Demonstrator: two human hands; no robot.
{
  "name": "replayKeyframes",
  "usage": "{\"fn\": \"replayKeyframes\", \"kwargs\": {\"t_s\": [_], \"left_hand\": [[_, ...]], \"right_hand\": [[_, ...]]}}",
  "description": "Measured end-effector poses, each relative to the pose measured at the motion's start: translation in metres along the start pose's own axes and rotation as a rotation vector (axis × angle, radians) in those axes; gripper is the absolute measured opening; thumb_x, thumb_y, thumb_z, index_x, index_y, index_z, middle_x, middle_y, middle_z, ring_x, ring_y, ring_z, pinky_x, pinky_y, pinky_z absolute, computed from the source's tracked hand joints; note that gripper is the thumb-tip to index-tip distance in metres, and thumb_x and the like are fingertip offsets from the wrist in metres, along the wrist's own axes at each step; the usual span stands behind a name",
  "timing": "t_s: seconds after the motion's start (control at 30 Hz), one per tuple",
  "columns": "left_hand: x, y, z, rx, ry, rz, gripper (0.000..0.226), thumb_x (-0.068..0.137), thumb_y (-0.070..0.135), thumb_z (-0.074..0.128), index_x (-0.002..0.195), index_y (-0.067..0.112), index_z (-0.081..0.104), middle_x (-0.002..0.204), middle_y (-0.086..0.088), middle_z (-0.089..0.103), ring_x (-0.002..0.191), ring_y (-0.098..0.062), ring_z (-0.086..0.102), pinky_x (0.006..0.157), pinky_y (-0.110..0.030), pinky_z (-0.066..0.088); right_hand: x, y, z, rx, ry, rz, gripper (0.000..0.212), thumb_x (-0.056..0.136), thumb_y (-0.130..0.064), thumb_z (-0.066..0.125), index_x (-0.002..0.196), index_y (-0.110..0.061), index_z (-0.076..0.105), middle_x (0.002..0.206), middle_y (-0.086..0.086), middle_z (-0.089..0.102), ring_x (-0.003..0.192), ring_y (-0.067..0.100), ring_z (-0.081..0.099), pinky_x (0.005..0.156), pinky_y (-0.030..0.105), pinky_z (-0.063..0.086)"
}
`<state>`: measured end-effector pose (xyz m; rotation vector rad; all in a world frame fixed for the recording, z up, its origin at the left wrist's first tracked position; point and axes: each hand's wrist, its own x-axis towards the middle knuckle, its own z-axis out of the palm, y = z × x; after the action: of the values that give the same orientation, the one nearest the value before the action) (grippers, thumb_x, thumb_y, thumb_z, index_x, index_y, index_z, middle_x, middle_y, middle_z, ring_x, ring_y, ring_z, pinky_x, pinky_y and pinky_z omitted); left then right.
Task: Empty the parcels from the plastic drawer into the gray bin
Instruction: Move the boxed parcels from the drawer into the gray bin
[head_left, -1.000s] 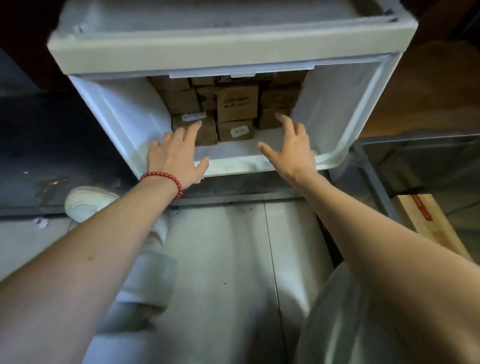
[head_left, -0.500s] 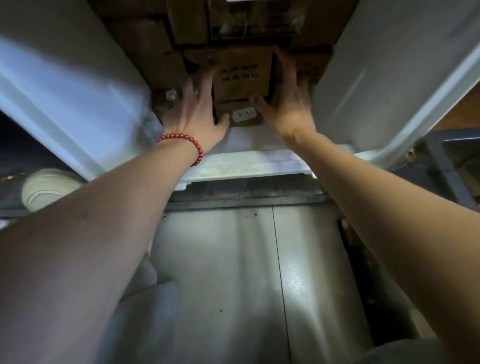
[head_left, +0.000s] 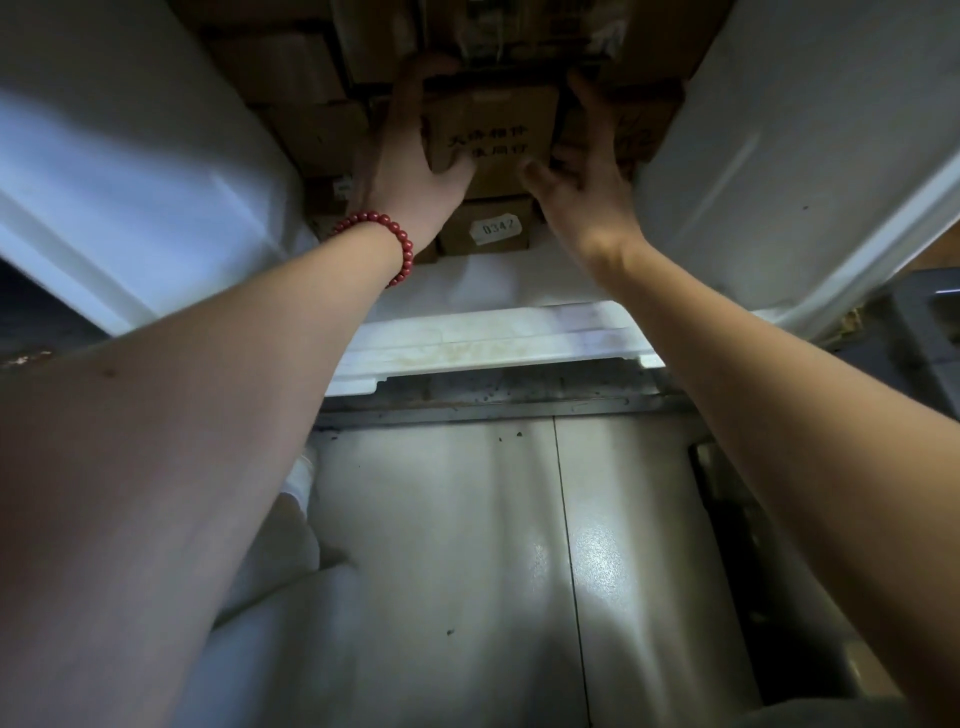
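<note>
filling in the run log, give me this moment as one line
stage: reach into plastic drawer | left hand: grips printed parcel, left side | right hand: flat on its right side | 0342 parcel: nearer, not held

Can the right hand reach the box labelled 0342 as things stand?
Probably yes. The 0342 box sits at the stack's front, face uncovered, beside the right hand, whose straight fingers lie along the printed box above; the left hand grips that box's other side.
</note>
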<state>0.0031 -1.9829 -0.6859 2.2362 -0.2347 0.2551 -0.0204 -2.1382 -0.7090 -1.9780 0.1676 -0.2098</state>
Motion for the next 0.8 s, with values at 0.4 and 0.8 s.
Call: {"fn": "replayKeyframes", "kwargs": {"t_s": [0.4,0.8], "left_hand": [[-0.003,0.002,-0.008,-0.066,-0.063,-0.055,0.055,0.085,0.024,0.058,0.137,0.030,0.040,0.120,0.008,0.049,0.101,-0.013,0.061,0.076,-0.033,0.059],[-0.026,0.018,-0.014,-0.114,-0.149,-0.164,0.083,0.086,0.042,0.065,0.151,0.034,0.015,0.145,0.003,0.039,0.116,-0.017,0.054,0.065,-0.020,0.058]], "right_hand": [[-0.006,-0.008,0.004,-0.047,0.025,0.022,0.074,0.096,-0.031,0.055,0.154,-0.031,0.008,0.158,0.000,0.027,0.143,0.023,0.027,0.107,0.027,0.028],[-0.049,-0.014,-0.002,0.267,-0.007,0.249,0.065,0.087,-0.051,0.060,0.142,-0.029,0.033,0.142,0.001,0.047,0.131,0.021,0.043,0.110,0.037,0.034]]}}
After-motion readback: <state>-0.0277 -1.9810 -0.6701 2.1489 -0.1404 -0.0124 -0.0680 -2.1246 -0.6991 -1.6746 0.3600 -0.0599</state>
